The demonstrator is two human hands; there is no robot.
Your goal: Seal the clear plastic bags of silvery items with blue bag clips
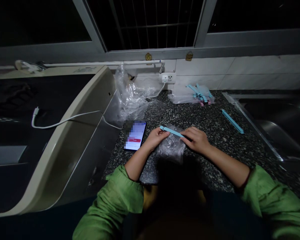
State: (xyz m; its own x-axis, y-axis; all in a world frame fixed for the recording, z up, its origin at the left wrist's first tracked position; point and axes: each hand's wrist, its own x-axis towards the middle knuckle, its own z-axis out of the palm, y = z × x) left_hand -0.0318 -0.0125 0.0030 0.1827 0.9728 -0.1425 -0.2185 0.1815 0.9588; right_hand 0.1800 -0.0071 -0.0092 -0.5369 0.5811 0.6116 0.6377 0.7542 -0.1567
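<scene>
Left hand [155, 137] clamps left end of light-blue strip [174, 132] between fingers; right hand [197, 138] likewise, right end. Strip over clear plastic bag [172, 150], near part of counter [205, 117]. Phone [137, 134] left, second strip [232, 121] right.

Both hands on one blue strip [174, 132]: left hand [156, 138] pinches its left end, right hand [196, 139] its right end. Strip sits tilted, right end lower in view, over a clear bag [172, 151] on the speckled counter [150, 173]. Phone [136, 136], screen lit, partly pixelated, just left of left hand. Second blue strip [232, 120] lies near the sink [253, 133]. Blue and pink pieces [201, 94] piled at the back on more plastic [178, 96]. Charger [165, 78] in wall socket [170, 78]. White cable [72, 117] crosses the appliance [90, 100] at left.
</scene>
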